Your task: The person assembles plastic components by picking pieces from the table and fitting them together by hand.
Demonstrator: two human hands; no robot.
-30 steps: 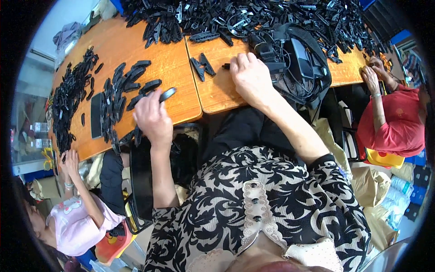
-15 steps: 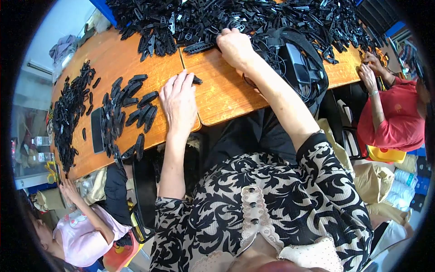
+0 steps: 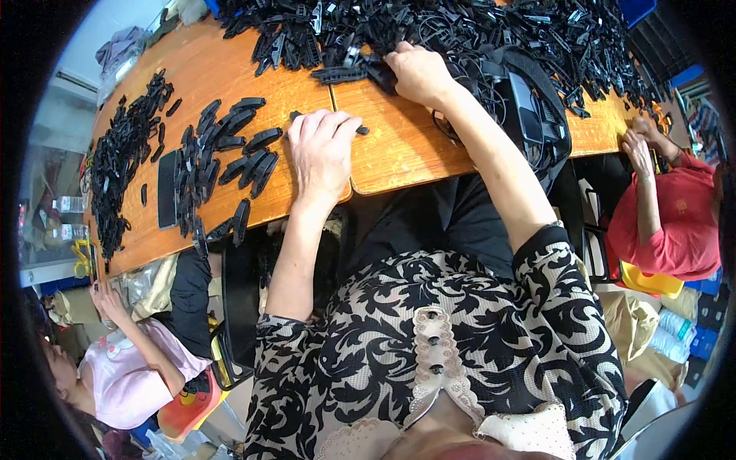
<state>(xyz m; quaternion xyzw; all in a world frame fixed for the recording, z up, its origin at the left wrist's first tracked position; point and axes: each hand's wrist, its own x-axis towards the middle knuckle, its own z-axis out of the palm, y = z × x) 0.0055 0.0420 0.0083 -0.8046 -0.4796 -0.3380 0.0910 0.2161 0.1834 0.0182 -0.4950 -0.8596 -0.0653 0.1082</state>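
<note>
My left hand (image 3: pixel 320 157) rests on the wooden table near the seam, fingers bent and close together. A small black plastic piece (image 3: pixel 362 129) pokes out beside its fingertips, and another dark end shows on the other side. My right hand (image 3: pixel 423 73) reaches to the near edge of a large pile of black plastic pieces (image 3: pixel 475 23). Its fingers are closed about a dark piece (image 3: pixel 378 77), partly hidden by the hand. Just left of it lies a long toothed black piece (image 3: pixel 341 75).
Left of my left hand lie loose black pieces (image 3: pixel 230 142), a flat dark rectangular slab (image 3: pixel 167 199) and a heap of smaller pieces (image 3: pixel 123 169). A black bag with cables (image 3: pixel 548 115) sits right of my right arm. Co-workers sit at both sides, one in a red shirt (image 3: pixel 675 215).
My left hand's fingers have gone from stretched flat to bent. My right hand has drawn slightly back from the pile, with a dark piece now showing at its fingers. The view has shifted a little.
</note>
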